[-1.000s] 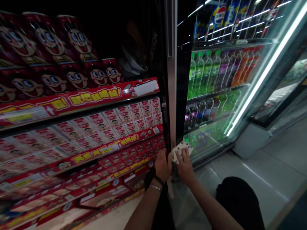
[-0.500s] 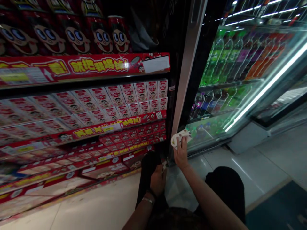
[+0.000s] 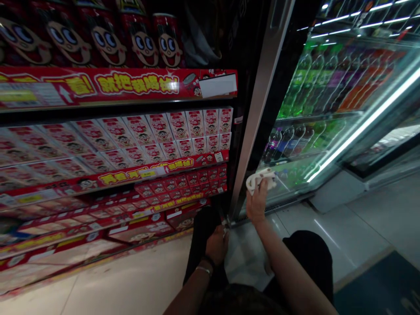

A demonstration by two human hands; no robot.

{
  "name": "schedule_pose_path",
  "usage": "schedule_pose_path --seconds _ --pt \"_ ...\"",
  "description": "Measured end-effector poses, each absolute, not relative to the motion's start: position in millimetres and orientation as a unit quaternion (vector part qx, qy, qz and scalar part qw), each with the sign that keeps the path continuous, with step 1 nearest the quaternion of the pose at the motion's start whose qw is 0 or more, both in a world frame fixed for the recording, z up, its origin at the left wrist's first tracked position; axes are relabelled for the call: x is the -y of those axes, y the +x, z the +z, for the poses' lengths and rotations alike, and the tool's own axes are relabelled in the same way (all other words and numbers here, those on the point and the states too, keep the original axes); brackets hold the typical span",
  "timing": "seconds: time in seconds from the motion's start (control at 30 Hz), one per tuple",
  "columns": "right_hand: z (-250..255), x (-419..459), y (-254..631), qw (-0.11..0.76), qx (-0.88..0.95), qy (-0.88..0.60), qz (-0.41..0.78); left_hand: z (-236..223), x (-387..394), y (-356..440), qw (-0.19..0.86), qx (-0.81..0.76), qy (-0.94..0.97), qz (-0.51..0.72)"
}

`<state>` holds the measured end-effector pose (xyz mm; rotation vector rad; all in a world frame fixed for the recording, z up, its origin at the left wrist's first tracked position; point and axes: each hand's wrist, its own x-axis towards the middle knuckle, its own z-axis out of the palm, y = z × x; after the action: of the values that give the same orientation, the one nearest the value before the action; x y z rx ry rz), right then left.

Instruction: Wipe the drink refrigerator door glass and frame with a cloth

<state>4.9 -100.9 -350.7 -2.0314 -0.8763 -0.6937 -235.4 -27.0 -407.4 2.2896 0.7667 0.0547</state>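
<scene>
Your right hand (image 3: 257,203) is holding a white cloth (image 3: 260,180) with dark spots. The cloth is folding over in your fingers, and it is lying against the glass (image 3: 295,175) of the drink fridge, near the bottom left corner. Your grip is pinching the cloth from below.

Your left hand (image 3: 216,246) is staying lower down, near the bottom end of the silver frame (image 3: 256,105). Its fingers are curling in, and something small and pale is showing at their tips. I cannot tell what it is, or if you are gripping it. A shiny bracelet (image 3: 204,270) is circling that wrist.

Your 2 knees are bending in black pants (image 3: 308,253), 1 on each side of your hands.

Behind the glass, green, purple and orange bottles (image 3: 302,83) are standing in rows, and a bright light (image 3: 361,122) is running down at a slant.

On your left, red cans (image 3: 169,43) with smiling faces are sitting on a shelf (image 3: 131,85). Under it, white and red boxes (image 3: 177,124) are making 2 layers. A dark mat (image 3: 383,284) is lying on the floor (image 3: 108,280) at the bottom right.
</scene>
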Motion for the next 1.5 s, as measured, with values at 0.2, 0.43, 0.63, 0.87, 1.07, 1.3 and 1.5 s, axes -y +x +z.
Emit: schedule_pose_path --seconds 0.2,0.43,0.63,0.87,1.07,1.3,1.5 --pt "-189.8 93.2 57.0 0.409 0.382 -0.72 -0.41 -404.8 29.6 -235.9 0.345 -0.299 0.89 0.01" --pt "-254.9 81.0 17.0 0.377 0.425 -0.733 -0.375 -404.4 28.9 -237.8 0.349 -0.307 0.885 0.011" --pt "-442.5 108.5 -53.0 0.465 0.354 -0.81 -0.045 -404.4 29.0 -240.3 0.365 -0.3 0.881 0.021" --pt "-493.4 138.3 -76.1 0.548 0.285 -0.756 0.217 -408.7 27.6 -236.5 0.409 -0.301 0.86 0.057" --pt "-445.0 175.2 -66.2 0.654 0.17 -0.623 0.393 -410.8 22.4 -233.5 0.505 -0.329 0.785 0.14" --pt "-392.0 209.4 -82.6 0.735 0.064 -0.507 0.446 -403.7 25.7 -233.5 0.592 -0.344 0.703 0.193" --pt "-367.0 212.7 -98.6 0.733 0.047 -0.578 0.355 -365.1 49.8 -238.8 0.534 -0.313 0.742 0.259"
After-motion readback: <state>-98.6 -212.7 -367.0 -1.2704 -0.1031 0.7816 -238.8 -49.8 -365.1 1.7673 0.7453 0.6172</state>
